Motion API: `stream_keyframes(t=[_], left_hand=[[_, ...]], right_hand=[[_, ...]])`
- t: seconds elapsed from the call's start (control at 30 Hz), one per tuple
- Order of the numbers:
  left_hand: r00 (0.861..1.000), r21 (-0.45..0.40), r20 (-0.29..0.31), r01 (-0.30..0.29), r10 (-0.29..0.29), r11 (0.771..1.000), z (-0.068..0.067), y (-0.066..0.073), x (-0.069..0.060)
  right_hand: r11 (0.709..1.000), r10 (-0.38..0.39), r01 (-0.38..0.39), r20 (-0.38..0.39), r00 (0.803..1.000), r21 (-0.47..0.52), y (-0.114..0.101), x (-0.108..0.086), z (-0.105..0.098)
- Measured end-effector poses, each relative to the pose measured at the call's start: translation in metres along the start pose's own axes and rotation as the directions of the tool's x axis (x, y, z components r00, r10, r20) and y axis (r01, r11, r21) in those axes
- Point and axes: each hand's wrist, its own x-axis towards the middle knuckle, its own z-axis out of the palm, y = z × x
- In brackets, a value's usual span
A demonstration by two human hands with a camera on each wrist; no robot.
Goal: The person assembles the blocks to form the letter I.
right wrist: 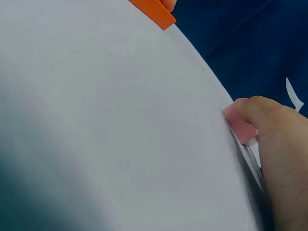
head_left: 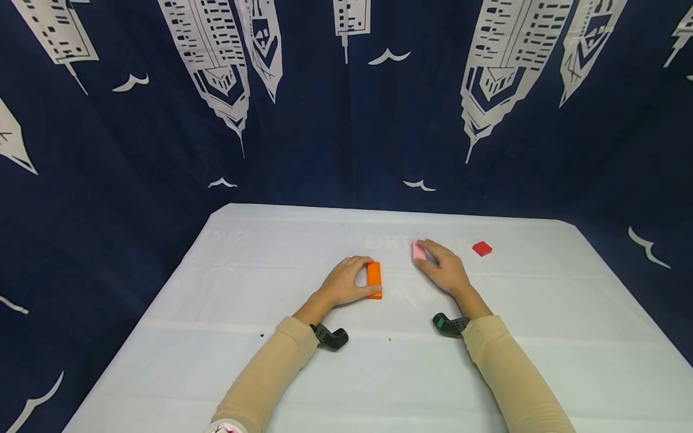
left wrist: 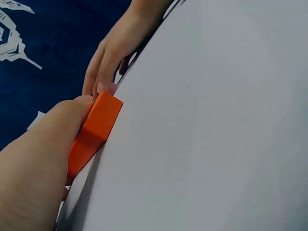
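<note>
An orange block (head_left: pixel 374 279), long and rectangular, lies on the white table near its middle. My left hand (head_left: pixel 346 282) holds it by its two ends, thumb at the near end and fingers at the far end; the left wrist view shows the thumb against the orange block (left wrist: pixel 96 130). To the right is a smaller pink block (head_left: pixel 418 250). My right hand (head_left: pixel 445 267) pinches the pink block (right wrist: pixel 238 122) between thumb and fingers. Some distance apart, the two blocks do not touch. Part of the pink block is hidden by the right hand.
A red block (head_left: pixel 482 248) lies on the white-covered table (head_left: pixel 271 373), right of the right hand. Dark blue cloth (head_left: pixel 352 150) with white prints hangs behind the table's far edge. Black wrist devices (head_left: pixel 331 338) sit on both wrists.
</note>
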Motion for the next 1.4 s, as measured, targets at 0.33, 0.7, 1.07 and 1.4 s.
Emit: stream_keyframes(t=[0.33, 0.7, 1.07, 1.4], left_hand=[[1.000, -0.004, -0.006, -0.002, 0.002, 1.000, -0.003, -0.001, 0.003], [1.000, -0.012, -0.008, 0.010, -0.010, 1.000, -0.001, 0.000, 0.002], [1.000, -0.014, 0.000, 0.028, -0.028, 0.999, 0.000, 0.003, -0.002], [1.000, 0.014, -0.021, -0.002, 0.002, 1.000, 0.002, 0.000, 0.001]], right_hand=[[0.999, 0.031, -0.032, 0.020, 0.999, 0.029, -0.003, 0.007, -0.003], [0.984, 0.053, -0.034, -0.106, 0.993, 0.176, 0.002, 0.001, -0.004], [0.965, 0.060, -0.011, -0.182, 0.981, 0.261, 0.004, -0.003, -0.003], [0.956, 0.079, -0.027, -0.170, 0.982, 0.291, -0.001, -0.007, -0.005]])
